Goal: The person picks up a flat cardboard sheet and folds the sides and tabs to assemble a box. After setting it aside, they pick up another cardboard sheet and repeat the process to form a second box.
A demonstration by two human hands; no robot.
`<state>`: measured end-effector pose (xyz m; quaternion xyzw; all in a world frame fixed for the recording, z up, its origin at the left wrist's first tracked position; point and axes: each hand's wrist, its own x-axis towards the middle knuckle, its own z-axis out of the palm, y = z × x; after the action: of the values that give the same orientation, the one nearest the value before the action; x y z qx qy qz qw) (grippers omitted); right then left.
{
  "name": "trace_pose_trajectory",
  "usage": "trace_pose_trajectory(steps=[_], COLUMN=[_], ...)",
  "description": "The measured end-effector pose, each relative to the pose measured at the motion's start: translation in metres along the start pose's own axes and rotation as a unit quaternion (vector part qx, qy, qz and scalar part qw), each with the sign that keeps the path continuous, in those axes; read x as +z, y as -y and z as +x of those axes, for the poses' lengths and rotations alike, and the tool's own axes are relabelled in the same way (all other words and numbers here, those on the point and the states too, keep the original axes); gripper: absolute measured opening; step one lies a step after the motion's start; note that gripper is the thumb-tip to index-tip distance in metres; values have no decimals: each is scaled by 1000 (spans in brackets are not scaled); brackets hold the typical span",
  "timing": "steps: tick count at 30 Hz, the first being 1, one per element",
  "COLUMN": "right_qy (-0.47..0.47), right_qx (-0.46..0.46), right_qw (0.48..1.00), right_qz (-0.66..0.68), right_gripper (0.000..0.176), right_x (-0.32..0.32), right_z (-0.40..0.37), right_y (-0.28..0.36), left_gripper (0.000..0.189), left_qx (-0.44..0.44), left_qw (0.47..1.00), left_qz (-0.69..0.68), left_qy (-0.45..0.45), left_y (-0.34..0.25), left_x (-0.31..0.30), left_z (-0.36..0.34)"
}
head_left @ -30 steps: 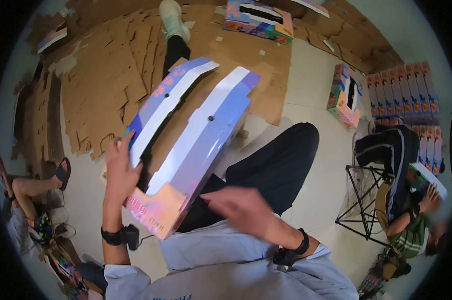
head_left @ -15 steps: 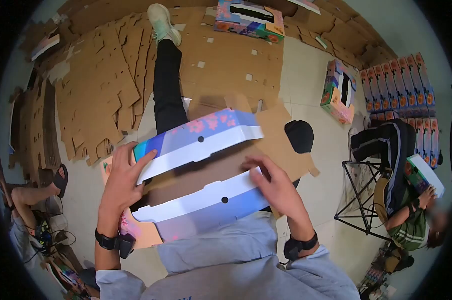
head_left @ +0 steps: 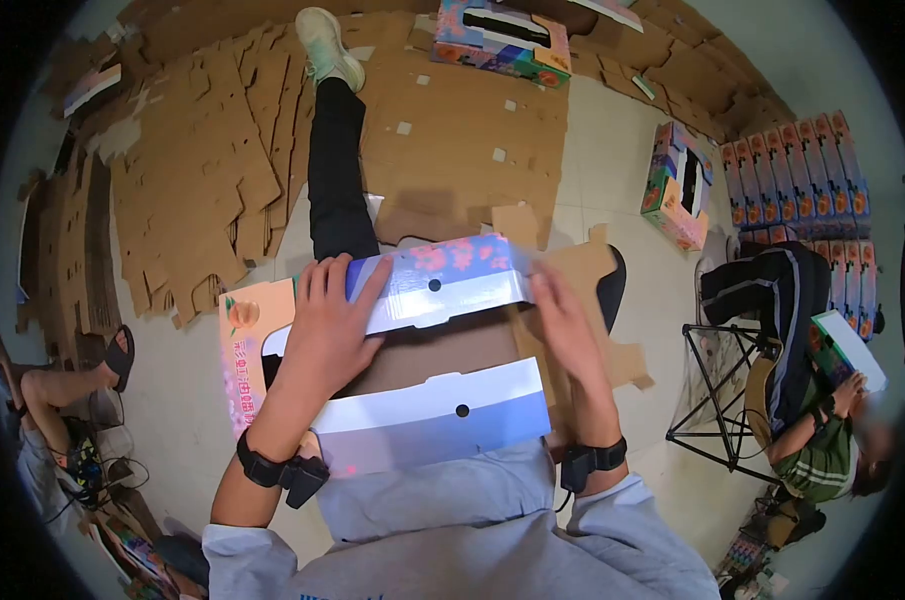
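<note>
A partly folded printed cardboard box (head_left: 422, 400) lies across my lap. Its peach left end is folded up, with a fruit picture and red lettering, while plain brown flaps (head_left: 577, 275) spread out at the right end. Two long blue-and-white top panels, each with a round black hole, leave a gap showing the brown inside. My left hand (head_left: 332, 315) grips the far panel near its left end, fingers over it and thumb along the top. At the same panel's right corner, my right hand (head_left: 569, 325) holds the edge; its fingertips are partly blurred.
Flat cardboard sheets (head_left: 192, 160) are piled at the left. Two formed boxes (head_left: 502, 40) (head_left: 675, 190) stand ahead and to the right, near stacked boxes (head_left: 797, 170). At the right, a co-worker (head_left: 812, 440) holds a box beside a folding stool (head_left: 722, 400).
The peach left end has come up into full view. My left hand has shifted right along the far panel, and my right hand has moved from the near panel to the far panel's right corner.
</note>
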<state>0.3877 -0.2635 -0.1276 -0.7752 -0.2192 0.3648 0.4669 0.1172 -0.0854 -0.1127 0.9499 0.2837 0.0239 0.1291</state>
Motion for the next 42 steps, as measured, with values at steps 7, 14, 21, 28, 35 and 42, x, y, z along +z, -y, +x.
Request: trace_pose_trajectory(steps=[7, 14, 21, 28, 35, 42], right_qy=[220, 127, 90, -146, -108, -105], right_qx=[92, -215, -422, -300, -261, -134], right_qw=[964, 934, 808, 900, 882, 983], right_qz=[118, -256, -402, -280, -377, -70], right_gripper=[60, 40, 71, 45, 57, 37], right_x=[36, -48, -110, -66, -18, -44], right_z=[-33, -47, -129, -75, 48, 27], right_y=[45, -12, -89, -79, -73, -76], left_gripper=[102, 100, 96, 92, 88, 84], left_qx=[-42, -20, -32, 29, 57, 49], left_qw=[999, 1000, 999, 999, 996, 995], left_qz=[-1, -9, -39, -30, -59, -69], left_qy=[-9, -10, -15, 5, -21, -45], left_y=[-27, -29, -26, -26, -35, -34], left_x=[10, 17, 12, 14, 17, 22], left_z=[17, 26, 29, 31, 35, 33])
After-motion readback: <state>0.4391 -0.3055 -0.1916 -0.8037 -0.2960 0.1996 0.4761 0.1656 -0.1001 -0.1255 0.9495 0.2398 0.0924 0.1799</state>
